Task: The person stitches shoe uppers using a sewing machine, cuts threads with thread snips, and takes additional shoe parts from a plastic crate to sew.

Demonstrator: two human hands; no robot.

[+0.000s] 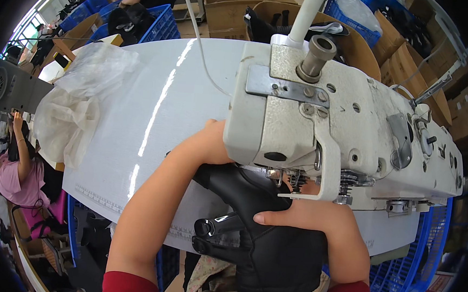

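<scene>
Black padded piece [286, 258] lies beneath the head of the white sewing machine [301, 118], partly on the table [129, 95], partly overhanging its front edge. Left hand [216, 142] is at the piece's far side; its fingers are hidden behind the machine head, closure undetermined. Right hand [300, 211] rests its thumb on the piece; remaining fingers are largely obscured, grip unconfirmed.
</scene>
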